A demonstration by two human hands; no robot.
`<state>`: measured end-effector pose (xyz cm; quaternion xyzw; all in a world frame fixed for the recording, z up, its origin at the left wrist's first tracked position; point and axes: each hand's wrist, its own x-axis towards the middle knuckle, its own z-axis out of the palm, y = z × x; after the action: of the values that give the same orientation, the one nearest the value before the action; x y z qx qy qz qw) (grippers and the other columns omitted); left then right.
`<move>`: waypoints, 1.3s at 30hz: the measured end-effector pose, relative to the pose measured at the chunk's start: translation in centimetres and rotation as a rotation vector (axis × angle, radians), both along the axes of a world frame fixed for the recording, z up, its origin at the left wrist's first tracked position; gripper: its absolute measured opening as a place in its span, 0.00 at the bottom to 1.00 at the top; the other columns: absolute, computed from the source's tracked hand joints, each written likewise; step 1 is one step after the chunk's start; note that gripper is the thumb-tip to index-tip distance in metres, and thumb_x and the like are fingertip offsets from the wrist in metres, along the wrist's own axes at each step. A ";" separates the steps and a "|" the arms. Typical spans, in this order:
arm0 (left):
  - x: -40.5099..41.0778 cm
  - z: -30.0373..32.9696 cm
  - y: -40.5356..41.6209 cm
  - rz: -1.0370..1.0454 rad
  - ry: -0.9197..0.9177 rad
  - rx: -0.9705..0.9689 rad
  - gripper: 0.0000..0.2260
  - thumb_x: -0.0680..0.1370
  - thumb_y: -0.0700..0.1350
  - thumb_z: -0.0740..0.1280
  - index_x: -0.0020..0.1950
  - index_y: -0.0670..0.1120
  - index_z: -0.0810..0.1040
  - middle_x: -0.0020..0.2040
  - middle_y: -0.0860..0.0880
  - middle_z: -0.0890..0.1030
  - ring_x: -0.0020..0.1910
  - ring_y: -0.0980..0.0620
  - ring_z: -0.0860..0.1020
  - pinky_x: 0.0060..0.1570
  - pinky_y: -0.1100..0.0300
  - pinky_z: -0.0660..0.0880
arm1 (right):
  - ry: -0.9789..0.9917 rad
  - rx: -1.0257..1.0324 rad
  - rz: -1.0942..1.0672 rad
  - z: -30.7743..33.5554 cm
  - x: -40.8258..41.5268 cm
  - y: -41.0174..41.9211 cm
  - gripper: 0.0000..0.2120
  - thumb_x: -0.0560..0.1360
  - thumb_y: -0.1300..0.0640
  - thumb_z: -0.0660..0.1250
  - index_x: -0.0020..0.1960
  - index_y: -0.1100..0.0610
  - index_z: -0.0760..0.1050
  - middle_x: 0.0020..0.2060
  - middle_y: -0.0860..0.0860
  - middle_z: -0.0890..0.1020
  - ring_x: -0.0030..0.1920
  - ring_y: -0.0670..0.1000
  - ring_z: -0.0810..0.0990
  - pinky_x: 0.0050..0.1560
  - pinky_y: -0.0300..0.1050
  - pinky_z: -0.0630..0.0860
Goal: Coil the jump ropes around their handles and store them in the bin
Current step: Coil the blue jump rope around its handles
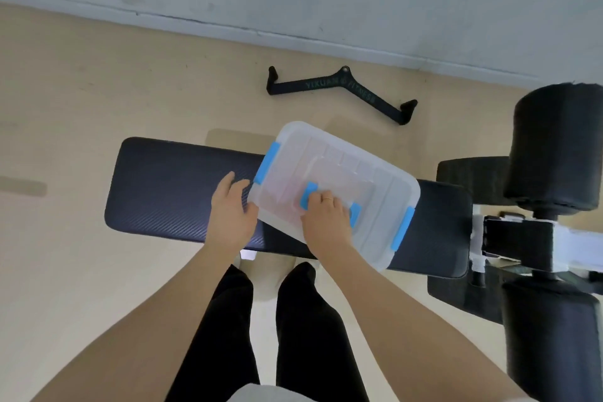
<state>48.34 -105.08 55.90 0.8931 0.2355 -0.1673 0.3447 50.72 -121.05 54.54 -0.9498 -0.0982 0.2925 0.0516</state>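
A translucent plastic bin (375,179) with its lid on and blue latches sits at an angle on a black padded bench (176,183). Something pale pink shows faintly through the lid; I cannot make out the jump ropes. My right hand (326,215) lies on top of the lid, its fingers curled around the blue handle (308,194) in the lid's middle. My left hand (233,209) presses against the bin's near left corner with relaxed fingers, partly resting on the bench.
A black V-shaped cable-machine bar (339,90) lies on the tan floor beyond the bench, near the wall. Black foam roller pads (554,147) and the white bench frame (522,238) stand to the right. My legs in black trousers are below the bench.
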 end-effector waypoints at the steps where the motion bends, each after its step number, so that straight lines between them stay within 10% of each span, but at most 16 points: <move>1: -0.5 0.4 0.3 0.012 -0.021 -0.014 0.18 0.79 0.37 0.60 0.69 0.40 0.69 0.75 0.44 0.60 0.73 0.47 0.59 0.63 0.66 0.58 | 0.041 -0.023 0.023 0.3 0.4 0.1 0.20 0.79 0.59 0.57 0.69 0.64 0.61 0.62 0.58 0.68 0.60 0.57 0.72 0.58 0.46 0.69; 6: -3.3 3.6 3.4 0.219 -0.007 -0.186 0.14 0.79 0.36 0.58 0.64 0.41 0.73 0.65 0.46 0.73 0.63 0.49 0.72 0.58 0.67 0.63 | 0.258 0.117 -0.164 3.3 2.2 0.3 0.12 0.81 0.51 0.53 0.48 0.58 0.70 0.52 0.59 0.78 0.55 0.58 0.76 0.52 0.46 0.70; 14: -8.5 10.2 11.1 0.458 -0.096 -0.277 0.11 0.78 0.36 0.58 0.53 0.44 0.79 0.51 0.51 0.79 0.49 0.52 0.76 0.50 0.63 0.68 | 0.222 0.212 0.100 11.1 0.4 11.2 0.18 0.79 0.50 0.55 0.32 0.55 0.62 0.30 0.49 0.67 0.36 0.51 0.69 0.42 0.43 0.66; 24: -16.3 14.9 33.0 0.510 -0.338 -0.327 0.12 0.79 0.39 0.58 0.57 0.53 0.73 0.41 0.53 0.79 0.30 0.62 0.76 0.41 0.64 0.73 | 0.143 0.147 0.347 13.9 -3.9 33.3 0.19 0.78 0.49 0.56 0.32 0.56 0.62 0.32 0.50 0.70 0.38 0.52 0.70 0.38 0.43 0.66; 39: -14.9 17.5 66.9 0.333 -0.198 -0.216 0.10 0.79 0.37 0.58 0.55 0.47 0.74 0.47 0.47 0.79 0.40 0.49 0.76 0.29 0.74 0.67 | 0.026 0.141 0.314 15.6 -1.6 62.7 0.18 0.79 0.47 0.54 0.34 0.55 0.66 0.31 0.49 0.71 0.37 0.52 0.73 0.38 0.44 0.69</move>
<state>33.44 -38.17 73.41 0.8120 0.3254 -0.0438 0.4825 49.15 -58.38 70.11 -0.9130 -0.2650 0.3015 0.0732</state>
